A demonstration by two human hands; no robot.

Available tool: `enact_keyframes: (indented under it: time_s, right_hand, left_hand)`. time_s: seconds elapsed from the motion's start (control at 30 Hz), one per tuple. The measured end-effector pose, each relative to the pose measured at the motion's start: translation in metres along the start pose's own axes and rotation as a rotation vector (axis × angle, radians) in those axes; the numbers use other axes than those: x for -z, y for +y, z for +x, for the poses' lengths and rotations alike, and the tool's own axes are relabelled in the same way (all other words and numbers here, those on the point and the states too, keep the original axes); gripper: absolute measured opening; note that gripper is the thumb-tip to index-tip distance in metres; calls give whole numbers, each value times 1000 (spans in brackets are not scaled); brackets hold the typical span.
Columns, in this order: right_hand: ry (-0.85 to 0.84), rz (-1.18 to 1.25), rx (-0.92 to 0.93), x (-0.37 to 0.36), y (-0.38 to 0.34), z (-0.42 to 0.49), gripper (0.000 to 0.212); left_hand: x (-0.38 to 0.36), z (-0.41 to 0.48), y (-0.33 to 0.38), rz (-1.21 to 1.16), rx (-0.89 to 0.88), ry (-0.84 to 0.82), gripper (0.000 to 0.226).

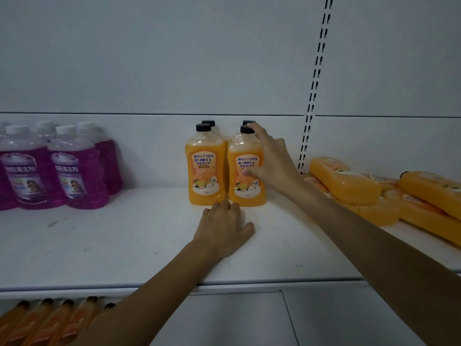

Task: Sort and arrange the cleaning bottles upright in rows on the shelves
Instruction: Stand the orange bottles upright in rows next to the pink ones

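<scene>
Several orange bottles with black caps stand upright in two short rows at the middle of the white shelf [124, 245]. My right hand [272, 163] grips the front right orange bottle [243, 186], thumb on its label and fingers around its side up to the cap. The front left orange bottle [205, 171] stands beside it, touching. My left hand [223, 228] lies flat on the shelf just in front of the two, fingertips at their bases, holding nothing. A heap of orange bottles [374, 193] lies on its side at the right.
Several purple bottles [74, 171] with white caps stand upright in rows at the left. More orange bottles [50, 323] show on the shelf below, lower left. A slotted upright [314, 96] runs up the back panel.
</scene>
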State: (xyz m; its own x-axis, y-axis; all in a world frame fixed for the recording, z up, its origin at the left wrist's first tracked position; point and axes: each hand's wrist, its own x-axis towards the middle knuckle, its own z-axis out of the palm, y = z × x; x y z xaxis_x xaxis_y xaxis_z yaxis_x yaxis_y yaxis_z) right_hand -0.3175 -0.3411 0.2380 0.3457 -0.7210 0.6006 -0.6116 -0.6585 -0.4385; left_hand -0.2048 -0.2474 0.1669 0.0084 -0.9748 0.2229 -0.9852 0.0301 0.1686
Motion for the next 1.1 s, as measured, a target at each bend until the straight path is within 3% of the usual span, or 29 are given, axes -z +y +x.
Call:
enact_keyframes:
  time_s: [0.33, 0.47, 0.67, 0.83, 0.93, 1.03, 1.1]
  right_hand:
    - [-11, -10, 26, -4, 7, 6, 97]
    - [-59, 44, 6, 2, 11, 7, 105]
    - [-19, 7, -17, 58, 44, 19, 81]
    - [19, 13, -184, 101, 100, 17, 61]
    - [-91, -4, -364, 114, 136, 15, 63]
    - [-371, -98, -515, 114, 162, 17, 69]
    - [-485, -25, -556, 110, 171, 18, 61]
  left_hand:
    - [2, 1, 2, 5, 11, -2, 45]
    - [8, 3, 4, -106, 86, 23, 46]
    - [13, 15, 40, -167, -10, 142, 43]
    - [5, 45, 88, -292, -48, 150, 48]
    - [0, 64, 112, -479, -12, 109, 52]
    - [-7, 84, 131, -643, 55, 4, 57]
    - [-10, 92, 143, -771, 55, -58, 64]
